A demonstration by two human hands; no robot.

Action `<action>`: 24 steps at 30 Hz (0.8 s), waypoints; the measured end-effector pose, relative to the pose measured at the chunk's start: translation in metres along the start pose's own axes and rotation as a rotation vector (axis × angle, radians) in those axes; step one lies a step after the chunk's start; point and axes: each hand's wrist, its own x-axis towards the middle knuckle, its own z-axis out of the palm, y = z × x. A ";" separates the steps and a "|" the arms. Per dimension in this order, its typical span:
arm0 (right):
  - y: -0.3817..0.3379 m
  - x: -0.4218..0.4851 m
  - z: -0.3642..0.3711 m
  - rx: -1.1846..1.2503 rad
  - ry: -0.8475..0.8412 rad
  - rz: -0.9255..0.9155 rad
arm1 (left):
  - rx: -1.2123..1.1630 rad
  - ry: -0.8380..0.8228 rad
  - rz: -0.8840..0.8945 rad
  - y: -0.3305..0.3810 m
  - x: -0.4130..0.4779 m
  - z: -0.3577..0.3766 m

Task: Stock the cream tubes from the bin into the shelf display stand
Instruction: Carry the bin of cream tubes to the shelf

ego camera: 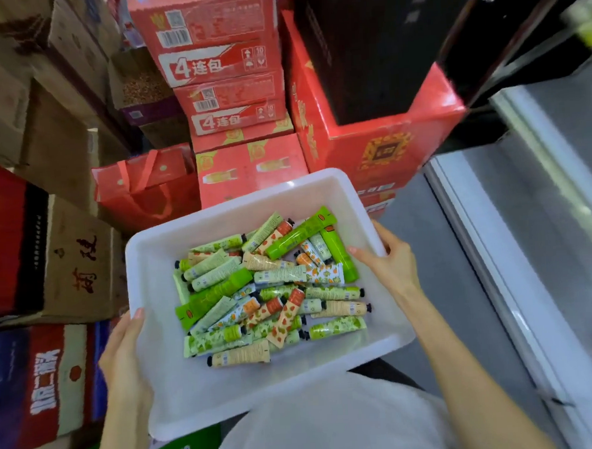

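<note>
A white plastic bin is held in front of me, tilted a little. Inside lies a loose pile of several cream tubes, green, cream and orange-patterned, with small black caps. My left hand grips the bin's left rim, thumb over the edge. My right hand grips the right rim, its thumb inside the wall near a bright green tube. The shelf display stand is not in view.
Stacked red cartons and a red gift bag stand ahead. Brown cardboard boxes pile up on the left. A large red box carries a black box. A grey-white freezer edge runs along the right.
</note>
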 end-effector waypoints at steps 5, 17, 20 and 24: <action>0.035 -0.068 -0.027 0.071 0.211 0.126 | 0.142 -0.172 0.030 0.006 0.010 0.009; 0.106 -0.288 -0.051 0.346 0.797 0.443 | 0.510 -0.831 0.244 0.012 -0.052 0.090; 0.127 -0.336 -0.065 0.388 0.948 0.514 | 0.592 -1.000 0.297 -0.004 -0.102 0.118; 0.160 -0.402 -0.093 0.478 1.132 0.593 | 0.649 -1.197 0.358 -0.034 -0.186 0.155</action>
